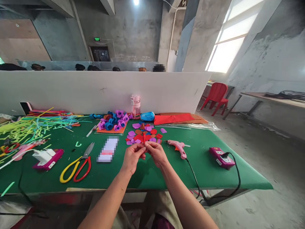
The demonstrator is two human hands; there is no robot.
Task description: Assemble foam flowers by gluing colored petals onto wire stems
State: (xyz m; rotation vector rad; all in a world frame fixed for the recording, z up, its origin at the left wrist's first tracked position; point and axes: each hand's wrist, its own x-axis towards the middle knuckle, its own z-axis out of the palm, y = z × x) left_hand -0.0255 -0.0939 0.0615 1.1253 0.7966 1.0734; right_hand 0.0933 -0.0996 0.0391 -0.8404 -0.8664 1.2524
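My left hand (134, 155) and my right hand (155, 152) meet over the front of the green table, fingertips pinched together. Between them a small rolled red petal (144, 137) stands upright, its lower end hidden by the fingers. Just beyond lie loose petals (137, 125) in purple, red, brown and blue. To the right of my right hand rests a pink hot glue gun (178, 147), its nozzle pointing left. Finished-looking blue and purple paper flowers (113, 121) are heaped on an orange sheet behind my left hand.
Scissors (79, 163) with yellow and red handles lie at left, near a power strip (49, 160). Another power strip (221, 157) sits at right. Coloured strips (35, 124) cover the far left. Red sheets (173, 118) and a pink bottle (135, 105) stand by the white partition (102, 90).
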